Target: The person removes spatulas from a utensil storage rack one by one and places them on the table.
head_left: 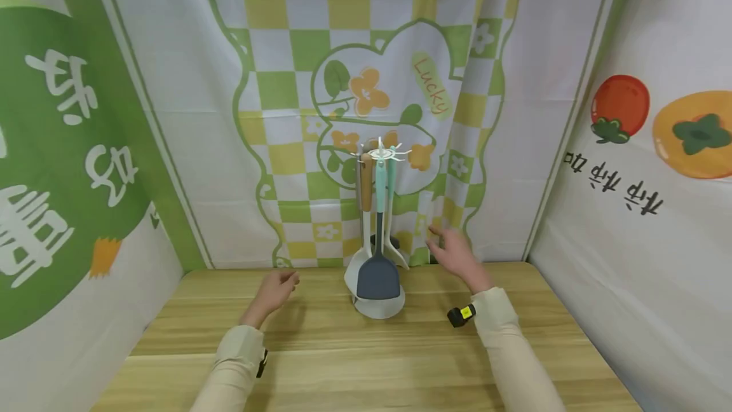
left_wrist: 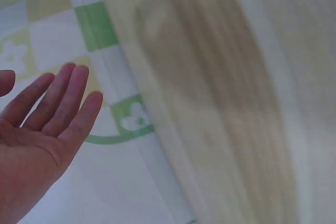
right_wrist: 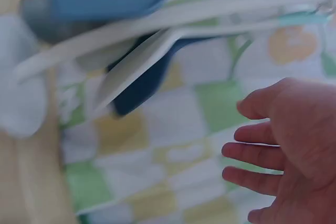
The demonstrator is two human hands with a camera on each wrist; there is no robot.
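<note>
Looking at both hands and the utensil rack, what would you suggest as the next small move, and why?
Probably ease the right hand leftward toward the mint-handled white utensil at the right of the rack: in the head view that hand is empty and lies closer to it than the left hand, which is empty too.

From the head, looks forward and down over table (head_left: pixel 337 361), curtain (head_left: pixel 274 91) and utensils (head_left: pixel 379 275). From each wrist, looks closely past left hand (head_left: pixel 272 291) or right hand (head_left: pixel 455 254), turned sideways; shares curtain and table edge with the head view.
</note>
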